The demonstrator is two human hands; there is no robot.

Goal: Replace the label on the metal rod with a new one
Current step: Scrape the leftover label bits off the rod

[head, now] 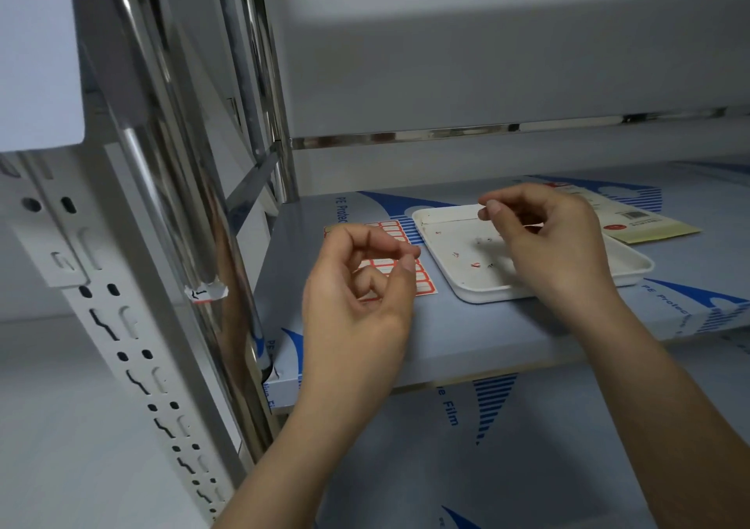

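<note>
Clinging to the rod (190, 204) near its lower end, the old label (206, 292) hangs torn and curled, white with a red edge, well to the left of both your hands. The rod rises at the shelf's (466, 338) front-left corner.

Your left hand (359, 285) hovers over the sticker sheet (399, 273), thumb and forefinger nearly pinched; whether a scrap sits between them cannot be told. Your right hand (539, 240) is held above the white tray (608, 269), fingertips pinched together as if on a sliver of paper, too small to confirm. Small red-and-white scraps lie in the tray. A yellowish packet (649, 228) lies behind it on the shelf.

Judging by this, you are mid-removal: shedding peeled bits into the tray while part of the label remains on the rod. To do it well, drop any scrap fully into the tray and check that nothing sticks to your fingertips before reaching back. Peel the remainder slowly from its loose curled corner, low along the metal, so it comes off whole. Clear every shred before lifting a fresh sticker from the sheet.
</note>
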